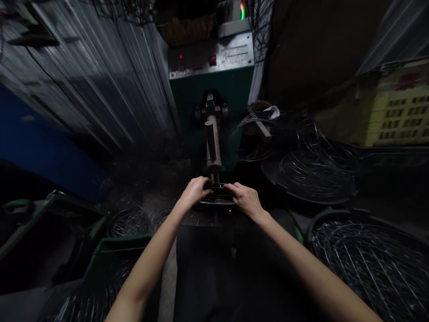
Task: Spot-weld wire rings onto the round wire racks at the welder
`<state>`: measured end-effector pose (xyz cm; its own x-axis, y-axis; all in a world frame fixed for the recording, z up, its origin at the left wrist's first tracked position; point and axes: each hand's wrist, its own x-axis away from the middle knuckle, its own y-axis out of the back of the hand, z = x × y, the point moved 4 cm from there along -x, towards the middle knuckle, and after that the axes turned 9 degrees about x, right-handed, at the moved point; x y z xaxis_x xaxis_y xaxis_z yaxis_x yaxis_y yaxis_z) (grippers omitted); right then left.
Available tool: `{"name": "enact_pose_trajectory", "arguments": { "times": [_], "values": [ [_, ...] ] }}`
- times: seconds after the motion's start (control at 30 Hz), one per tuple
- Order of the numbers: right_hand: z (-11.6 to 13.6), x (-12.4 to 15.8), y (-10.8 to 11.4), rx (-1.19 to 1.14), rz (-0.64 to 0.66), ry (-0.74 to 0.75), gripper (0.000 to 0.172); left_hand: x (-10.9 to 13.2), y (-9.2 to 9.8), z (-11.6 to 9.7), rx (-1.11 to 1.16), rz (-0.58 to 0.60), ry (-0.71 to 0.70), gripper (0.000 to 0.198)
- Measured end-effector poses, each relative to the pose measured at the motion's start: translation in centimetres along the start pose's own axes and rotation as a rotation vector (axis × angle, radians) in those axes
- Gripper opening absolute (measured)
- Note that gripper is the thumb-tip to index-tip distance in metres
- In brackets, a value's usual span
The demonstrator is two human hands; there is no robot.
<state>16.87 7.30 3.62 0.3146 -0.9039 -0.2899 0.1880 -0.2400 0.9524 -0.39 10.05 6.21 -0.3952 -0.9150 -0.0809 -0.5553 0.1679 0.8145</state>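
Both of my hands meet at a small round wire rack (216, 200) under the tip of a machine's electrode arm (214, 152). My left hand (195, 191) pinches the rack's left side, fingers curled. On the right side, my right hand (246, 197) grips with thumb and fingers closed. The rack lies roughly level, and its far part is hidden in the dark beneath the arm. The arm juts from the front of a green machine (187, 100). A small red light dot shows just below the rack.
Dark basins of wire pieces stand on the right, one farther (308, 179) and one nearer (368, 250). A green crate (114, 243) with wire parts sits at the lower left. A yellow crate (398, 107) is at the far right. Corrugated metal sheet (110, 67) lines the left.
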Motion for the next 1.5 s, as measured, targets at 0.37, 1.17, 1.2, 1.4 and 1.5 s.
{"name": "enact_pose_trajectory", "arguments": {
  "times": [0.37,1.17,1.2,1.4,1.5],
  "values": [
    [0.0,-1.1,0.4,-0.133,0.083,0.026,0.042,-0.3,-0.1,-0.2,0.035,0.039,-0.004,0.023],
    [-0.3,-1.9,-0.6,-0.289,-0.012,0.018,0.018,-0.4,-0.4,0.8,-0.013,0.011,-0.009,0.02],
    [-0.4,-2.0,-0.6,-0.308,-0.014,0.02,0.018,-0.4,-0.3,0.8,-0.007,0.014,-0.004,0.02],
    [-0.5,-2.3,-0.7,-0.325,-0.031,0.017,0.016,-0.6,-0.1,1.0,0.007,0.021,-0.006,0.02],
    [-0.5,-2.6,-0.6,-0.326,-0.036,0.022,0.015,-0.8,0.0,1.0,-0.003,0.025,-0.006,0.021]
  ]
}}
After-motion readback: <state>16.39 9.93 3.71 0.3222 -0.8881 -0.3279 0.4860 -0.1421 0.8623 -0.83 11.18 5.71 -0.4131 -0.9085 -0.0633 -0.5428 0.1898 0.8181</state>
